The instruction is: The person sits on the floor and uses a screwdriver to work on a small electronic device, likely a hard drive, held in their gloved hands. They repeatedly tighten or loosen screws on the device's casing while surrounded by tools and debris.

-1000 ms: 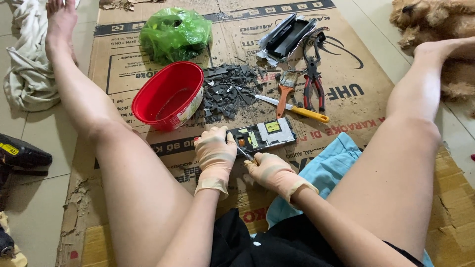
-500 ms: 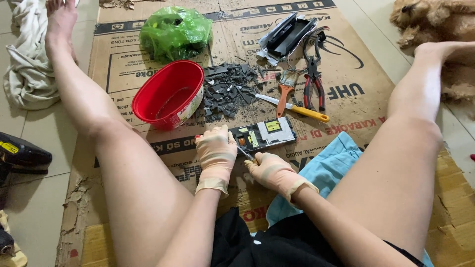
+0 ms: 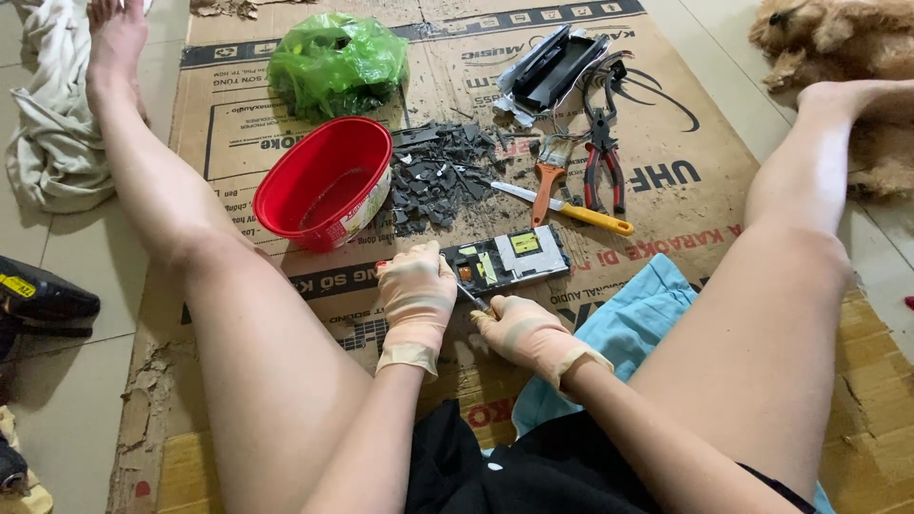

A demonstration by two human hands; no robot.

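Observation:
A small circuit board (image 3: 514,257) with a yellow part and a metal shield lies on the cardboard sheet (image 3: 457,67) between my legs. My left hand (image 3: 416,295), in a beige glove, presses down on the board's left end. My right hand (image 3: 522,331), also gloved, grips a thin screwdriver (image 3: 473,297) whose tip points at the board's near left edge.
A red plastic bowl (image 3: 322,183) sits left of a heap of dark broken pieces (image 3: 438,176). A green plastic bag (image 3: 335,65), a black casing (image 3: 552,71), pliers (image 3: 604,157), an orange-handled tool (image 3: 545,183) and a yellow-handled knife (image 3: 571,209) lie beyond. Blue cloth (image 3: 628,328) is under my right leg.

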